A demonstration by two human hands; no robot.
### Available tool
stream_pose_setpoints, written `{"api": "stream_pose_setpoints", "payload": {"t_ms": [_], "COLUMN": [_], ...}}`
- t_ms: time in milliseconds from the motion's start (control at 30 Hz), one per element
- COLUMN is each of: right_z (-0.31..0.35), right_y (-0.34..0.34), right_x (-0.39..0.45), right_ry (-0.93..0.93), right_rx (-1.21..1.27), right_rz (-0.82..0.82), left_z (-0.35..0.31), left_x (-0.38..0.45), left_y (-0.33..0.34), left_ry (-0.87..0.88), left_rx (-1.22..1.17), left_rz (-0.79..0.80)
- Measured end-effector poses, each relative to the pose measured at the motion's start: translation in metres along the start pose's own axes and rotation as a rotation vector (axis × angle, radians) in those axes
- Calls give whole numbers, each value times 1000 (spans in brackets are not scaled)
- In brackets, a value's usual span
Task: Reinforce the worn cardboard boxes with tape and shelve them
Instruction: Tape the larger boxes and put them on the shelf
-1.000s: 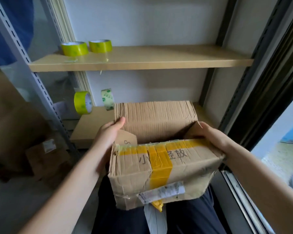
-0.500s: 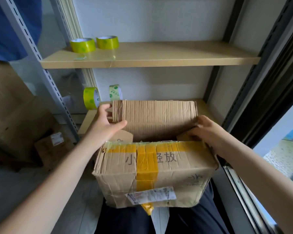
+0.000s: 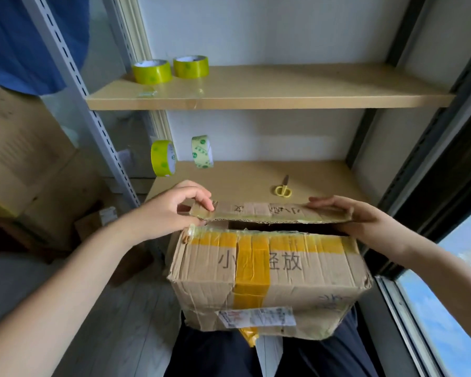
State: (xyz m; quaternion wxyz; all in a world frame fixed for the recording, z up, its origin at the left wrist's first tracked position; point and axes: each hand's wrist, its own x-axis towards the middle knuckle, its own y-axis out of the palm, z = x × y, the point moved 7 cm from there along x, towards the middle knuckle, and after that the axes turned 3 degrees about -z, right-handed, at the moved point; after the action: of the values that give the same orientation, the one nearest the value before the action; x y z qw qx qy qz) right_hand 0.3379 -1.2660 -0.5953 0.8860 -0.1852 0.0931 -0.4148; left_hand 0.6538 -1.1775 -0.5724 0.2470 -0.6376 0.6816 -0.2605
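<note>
Worn cardboard box (image 3: 269,278) on person's lap before white-walled shelving, left hand (image 3: 169,210) pinching far flap (image 3: 269,213), right hand (image 3: 362,216) fingers straight on its other end, scissors (image 3: 283,189) on lower shelf (image 3: 324,180), tape rolls (image 3: 152,71) on upper shelf (image 3: 283,88).

box (image 3: 269,278) on lap, before lower shelf (image 3: 245,178); scissors (image 3: 283,189) on shelf.

Brown cardboard box (image 3: 269,270) crossed by yellow tape bands, yellow-green tape rolls (image 3: 152,71) at eleven o'clock, yellow-handled scissors (image 3: 283,187) at twelve
</note>
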Motion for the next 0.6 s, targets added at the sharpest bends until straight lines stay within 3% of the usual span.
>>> {"api": "stream_pose_setpoints", "payload": {"t_ms": [100,167,233,300,367,467,600], "right_z": [4,5,-3,-8,-10,-16,-16], "right_y": [2,2,3,10,19,22,14], "right_x": [3,7,6,2,0,4,4], "right_ry": [103,130,160,118,49,124,199], "right_rx": [36,107,210,155,243,518,523], "right_rz": [145,156,50,-133,-260,-306,-292], "left_z": [-2,-3,1,3,7,9,6], "left_x": [-7,-9,-9,-10,-5,6,4], "left_y": [4,9,22,35,42,39,43], "left_ry": [-139,-159,-144,-96,-73,-107,-130], "left_rx": [-312,-474,-430,-373,-447,-563,-637], "left_rz": [239,236,102,-86,-262,-399,-426]}}
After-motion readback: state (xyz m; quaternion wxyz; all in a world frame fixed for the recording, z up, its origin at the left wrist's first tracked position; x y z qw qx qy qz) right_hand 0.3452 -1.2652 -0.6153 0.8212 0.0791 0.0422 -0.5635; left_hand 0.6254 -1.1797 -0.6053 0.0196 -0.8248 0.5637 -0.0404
